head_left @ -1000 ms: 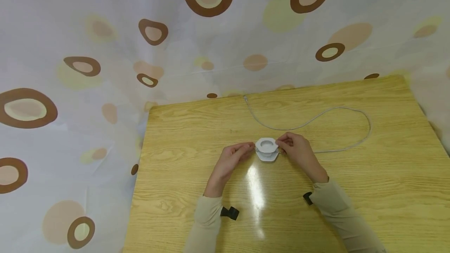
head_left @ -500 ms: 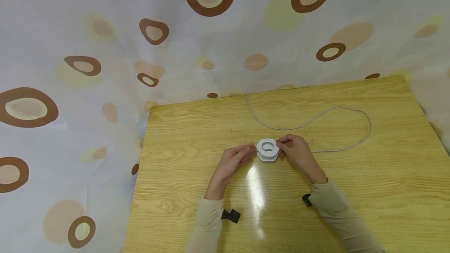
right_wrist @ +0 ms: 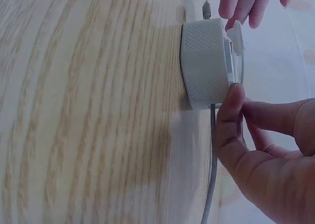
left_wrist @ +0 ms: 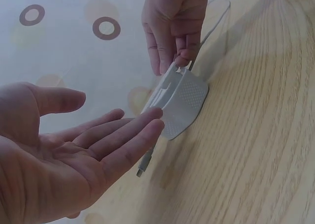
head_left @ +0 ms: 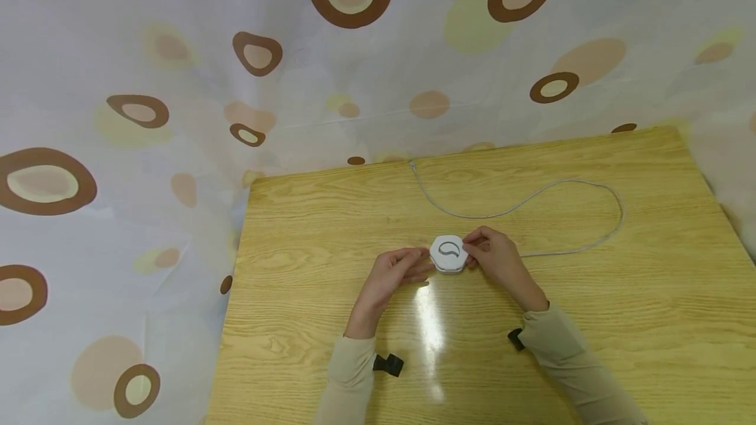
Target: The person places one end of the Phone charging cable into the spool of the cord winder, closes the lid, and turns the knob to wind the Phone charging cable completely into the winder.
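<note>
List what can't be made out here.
- White case interior, head view: mostly hidden by its lid.
- Far cable end, head view: too small to identify its plug.
- Left hand, left wrist view: fingers cover any contact with the case.
- Right hand, left wrist view: wrist cut off by top edge.

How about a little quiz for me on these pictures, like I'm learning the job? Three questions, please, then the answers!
1. Pick one. Seen from above, the white case is: A) round, B) six-sided, C) a triangle.
2. True or false? The left hand is curled into a tight fist.
3. Fill the gap: the ____ hand pinches the edge of the white case.

Key:
1. B.
2. False; its fingers are stretched out.
3. Right: look at the right hand.
</note>
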